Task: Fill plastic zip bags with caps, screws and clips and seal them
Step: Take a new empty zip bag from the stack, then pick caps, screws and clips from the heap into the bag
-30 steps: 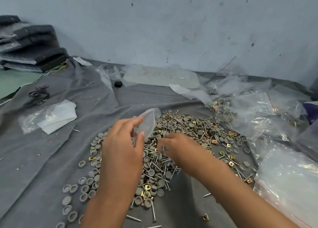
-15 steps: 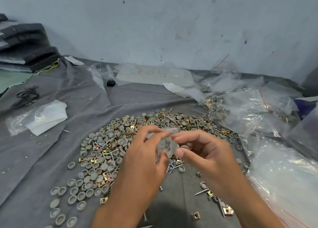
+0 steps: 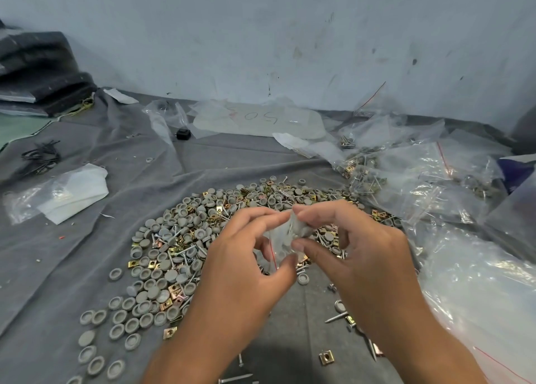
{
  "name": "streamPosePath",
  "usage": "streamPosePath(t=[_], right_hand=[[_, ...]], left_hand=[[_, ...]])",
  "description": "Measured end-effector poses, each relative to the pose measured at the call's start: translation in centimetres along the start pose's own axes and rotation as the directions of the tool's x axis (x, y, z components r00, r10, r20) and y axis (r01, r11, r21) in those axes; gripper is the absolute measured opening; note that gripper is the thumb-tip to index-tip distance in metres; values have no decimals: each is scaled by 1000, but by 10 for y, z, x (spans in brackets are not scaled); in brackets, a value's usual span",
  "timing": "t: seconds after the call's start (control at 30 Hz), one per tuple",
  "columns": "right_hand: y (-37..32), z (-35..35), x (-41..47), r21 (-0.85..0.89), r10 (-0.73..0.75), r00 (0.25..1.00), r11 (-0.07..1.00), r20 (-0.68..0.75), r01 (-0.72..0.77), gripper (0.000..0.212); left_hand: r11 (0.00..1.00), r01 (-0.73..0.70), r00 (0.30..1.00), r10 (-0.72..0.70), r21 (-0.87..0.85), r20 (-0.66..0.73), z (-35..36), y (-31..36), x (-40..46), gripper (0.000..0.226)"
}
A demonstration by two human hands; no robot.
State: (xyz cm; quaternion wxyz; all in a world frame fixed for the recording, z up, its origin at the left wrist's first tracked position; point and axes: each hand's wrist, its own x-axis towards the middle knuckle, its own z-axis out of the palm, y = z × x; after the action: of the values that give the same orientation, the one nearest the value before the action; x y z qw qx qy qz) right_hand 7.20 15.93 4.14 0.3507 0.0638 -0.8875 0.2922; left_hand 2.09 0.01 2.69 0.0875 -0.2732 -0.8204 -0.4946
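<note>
In the head view, a small zip bag (image 3: 285,234) with a red seal line is pinched between the left hand (image 3: 249,270) and the right hand (image 3: 356,256), each grasping it by thumb and fingers. Beneath and beyond both hands, caps, screws and clips (image 3: 185,238) are heaped on the grey cloth (image 3: 58,267).

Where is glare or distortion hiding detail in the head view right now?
Head view: glare whitens the large plastic bags at right, hiding their contents; wide-angle distortion bends the wall edge; the small zip bag pinched between left hand and right hand looks hazy, so its seal is unclear.
</note>
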Motion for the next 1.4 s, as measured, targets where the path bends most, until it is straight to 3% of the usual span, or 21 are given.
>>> streamPosePath(t=[0.23,0.33,0.5,0.57,0.63,0.7,0.77,0.87,0.93,1.03,1.13,1.2,1.33,1.4], right_hand=[[-1,1,1,20,-12,996,1000,-90,14,28],[-4,6,3,-11,-44,998,999,-52,44,25],[10,7,4,90,71,990,994,-124,-60,14],[20,11,2,124,165,986,979,-33,-160,16],[29,23,-2,60,255,953,962,161,-268,20],[36,40,-8,-83,275,909,961,312,-262,19],[37,54,-11,-166,243,895,967,374,-193,23],[36,70,-10,-215,139,898,975,418,-51,38],[34,77,-9,-265,156,889,964,431,-40,38],[33,83,-9,-309,226,884,946,409,-99,27],[34,82,-8,-182,297,868,953,398,-243,11],[36,79,-6,-124,338,859,941,383,-315,13],[35,79,-9,-350,350,843,913,408,-210,23],[33,80,-10,-383,346,842,905,415,-184,20]], left_hand=[[1000,13,1000,-13,-12,-2,-1,0,-1,48],[1000,12,1000,-13,-9,-9,-1,1,0,48],[1000,11,998,-10,29,-57,-8,1,0,51],[999,4,988,1,33,-154,-12,1,1,52],[1000,2,945,2,11,-328,-18,1,0,52],[1000,-4,884,17,28,-467,-25,0,1,53],[999,3,861,15,36,-508,-28,-2,2,49],[997,34,863,4,66,-505,-29,-4,3,42],[992,54,876,6,111,-482,-29,-7,3,38],[979,91,911,-9,180,-412,-29,-10,5,37],[970,104,934,-19,222,-356,-30,-13,6,37],[967,114,939,-30,227,-344,-30,-14,7,37],[965,134,940,-52,225,-337,-29,-16,7,38],[965,138,942,-58,224,-331,-29,-17,7,39]])
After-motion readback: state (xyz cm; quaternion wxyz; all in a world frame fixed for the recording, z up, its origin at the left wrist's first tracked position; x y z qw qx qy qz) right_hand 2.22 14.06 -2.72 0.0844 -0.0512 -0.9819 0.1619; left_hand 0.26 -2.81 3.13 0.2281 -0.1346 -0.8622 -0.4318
